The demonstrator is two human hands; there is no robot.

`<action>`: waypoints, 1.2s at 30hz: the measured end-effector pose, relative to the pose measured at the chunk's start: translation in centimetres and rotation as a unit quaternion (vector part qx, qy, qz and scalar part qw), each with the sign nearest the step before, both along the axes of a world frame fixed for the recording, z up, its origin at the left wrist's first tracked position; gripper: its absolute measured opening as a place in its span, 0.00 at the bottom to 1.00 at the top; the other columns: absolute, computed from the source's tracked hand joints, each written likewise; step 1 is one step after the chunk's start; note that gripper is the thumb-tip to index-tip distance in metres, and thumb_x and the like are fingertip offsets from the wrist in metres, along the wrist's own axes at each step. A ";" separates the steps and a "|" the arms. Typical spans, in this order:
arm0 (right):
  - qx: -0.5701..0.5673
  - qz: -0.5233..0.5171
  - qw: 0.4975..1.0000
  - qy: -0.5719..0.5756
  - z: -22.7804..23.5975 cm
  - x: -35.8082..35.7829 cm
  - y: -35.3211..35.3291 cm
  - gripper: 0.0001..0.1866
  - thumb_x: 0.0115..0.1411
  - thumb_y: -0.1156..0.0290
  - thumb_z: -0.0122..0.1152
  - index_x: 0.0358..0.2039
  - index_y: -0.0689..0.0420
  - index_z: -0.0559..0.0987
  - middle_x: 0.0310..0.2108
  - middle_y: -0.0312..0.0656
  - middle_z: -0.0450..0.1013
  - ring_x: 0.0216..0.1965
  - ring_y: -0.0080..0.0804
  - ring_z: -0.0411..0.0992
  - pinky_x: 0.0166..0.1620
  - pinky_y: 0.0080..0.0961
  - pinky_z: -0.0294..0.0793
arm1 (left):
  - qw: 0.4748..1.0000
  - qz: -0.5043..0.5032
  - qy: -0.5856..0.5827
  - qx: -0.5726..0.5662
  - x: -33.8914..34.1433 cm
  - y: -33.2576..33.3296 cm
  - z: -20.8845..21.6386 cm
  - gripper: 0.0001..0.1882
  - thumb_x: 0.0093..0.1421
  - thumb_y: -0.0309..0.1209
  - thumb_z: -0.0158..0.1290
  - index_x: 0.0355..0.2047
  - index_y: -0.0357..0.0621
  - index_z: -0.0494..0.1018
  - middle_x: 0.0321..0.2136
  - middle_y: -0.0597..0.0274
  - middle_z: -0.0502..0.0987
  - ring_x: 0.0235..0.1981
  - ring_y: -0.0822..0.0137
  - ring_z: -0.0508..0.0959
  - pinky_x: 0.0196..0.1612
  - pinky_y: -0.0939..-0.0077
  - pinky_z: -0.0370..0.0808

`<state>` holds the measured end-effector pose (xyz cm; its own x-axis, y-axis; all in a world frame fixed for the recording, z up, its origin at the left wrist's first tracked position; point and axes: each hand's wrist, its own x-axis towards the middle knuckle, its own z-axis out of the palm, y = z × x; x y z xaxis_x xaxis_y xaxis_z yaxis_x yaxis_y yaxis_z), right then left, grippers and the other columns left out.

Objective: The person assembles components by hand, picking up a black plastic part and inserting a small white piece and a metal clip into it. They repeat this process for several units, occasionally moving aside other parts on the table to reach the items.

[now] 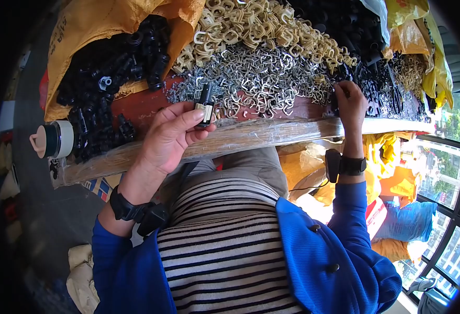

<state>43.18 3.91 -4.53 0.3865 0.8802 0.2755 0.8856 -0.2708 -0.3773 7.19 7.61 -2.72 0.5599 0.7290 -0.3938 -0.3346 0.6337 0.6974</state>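
Observation:
In my left hand [173, 131], closed with thumb and fingers, is a small black plastic cylinder part [206, 95]. It is held upright over the table's near edge, with a pale piece or patch on its side. My right hand [352, 107] is at the right, its fingers bent together at the edge of a pile of small black parts [379, 89]. What its fingertips hold, if anything, is too small to tell. Between the hands lie loose silvery U-shaped metal clips [264, 78], with a heap of beige plastic clips [256, 23] behind them.
An orange sack [78, 39] spills black cylinder parts [96, 78] on the left. A lidded cup [52, 138] stands at the near left corner. The table's front edge [251, 133] is wrapped in clear film. Yellow and orange bags [392, 178] lie below right, near windows.

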 end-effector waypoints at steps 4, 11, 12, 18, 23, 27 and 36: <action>0.049 0.043 0.929 0.365 -0.1 -1.7 0.2 0.08 0.50 0.74 0.52 0.32 0.60 0.72 0.26 0.38 0.70 0.25 0.20 0.68 0.27 0.13 0.67 | 1.000 -0.006 -0.010 -0.008 -0.4 0.0 -0.1 0.09 0.50 0.28 0.48 0.32 0.36 0.69 0.26 0.60 0.73 0.27 0.71 0.74 0.28 0.85 0.72; 0.047 0.089 0.774 0.626 0.4 -8.2 0.8 0.08 0.52 0.77 0.49 0.35 0.62 0.70 0.27 0.38 0.70 0.24 0.19 0.68 0.27 0.09 0.67 | 1.000 -0.017 -0.012 -0.019 -2.0 -0.1 -0.4 0.10 0.50 0.28 0.49 0.32 0.36 0.69 0.27 0.60 0.72 0.27 0.71 0.74 0.29 0.86 0.72; 0.037 0.105 0.770 0.628 0.3 -8.9 0.8 0.09 0.52 0.77 0.48 0.36 0.62 0.69 0.27 0.38 0.70 0.24 0.19 0.68 0.27 0.09 0.67 | 1.000 -0.019 -0.011 -0.018 -2.3 -0.2 -0.6 0.10 0.51 0.28 0.48 0.33 0.36 0.68 0.28 0.58 0.72 0.28 0.71 0.74 0.29 0.86 0.72; -0.026 0.214 0.752 0.623 0.0 -11.9 1.4 0.09 0.53 0.77 0.47 0.36 0.62 0.69 0.25 0.38 0.68 0.24 0.20 0.68 0.29 0.10 0.66 | 0.999 -0.021 -0.020 -0.021 -3.9 -0.5 -1.0 0.10 0.51 0.28 0.47 0.33 0.35 0.68 0.28 0.58 0.72 0.28 0.71 0.74 0.29 0.86 0.72; -0.028 0.210 0.708 0.674 0.7 -16.7 1.4 0.08 0.54 0.76 0.45 0.35 0.63 0.67 0.22 0.37 0.66 0.21 0.20 0.65 0.26 0.12 0.65 | 0.999 -0.027 -0.017 -0.026 -4.5 -0.9 -1.1 0.10 0.51 0.28 0.48 0.33 0.36 0.68 0.28 0.60 0.72 0.28 0.72 0.74 0.29 0.87 0.72; -0.010 0.192 0.637 0.746 1.5 -20.6 0.7 0.08 0.54 0.75 0.45 0.35 0.63 0.67 0.21 0.37 0.66 0.19 0.20 0.63 0.25 0.13 0.64 | 0.999 -0.018 -0.011 -0.035 -4.7 -1.2 -0.9 0.10 0.50 0.29 0.50 0.33 0.37 0.68 0.28 0.62 0.72 0.28 0.73 0.73 0.30 0.87 0.71; -0.038 0.327 0.680 0.656 2.4 -23.7 -0.6 0.13 0.52 0.74 0.49 0.39 0.63 0.65 0.21 0.36 0.65 0.22 0.18 0.64 0.26 0.10 0.62 | 1.000 0.000 -0.014 -0.024 -4.6 -1.9 -0.6 0.12 0.49 0.30 0.52 0.34 0.39 0.70 0.28 0.65 0.73 0.30 0.75 0.72 0.35 0.83 0.69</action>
<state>19.52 3.33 -2.14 -0.2243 0.9744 0.0163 -0.2585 -0.0433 -0.9650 2.63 5.71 -3.27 0.5709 0.7104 -0.4117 -0.3545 0.6655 0.6568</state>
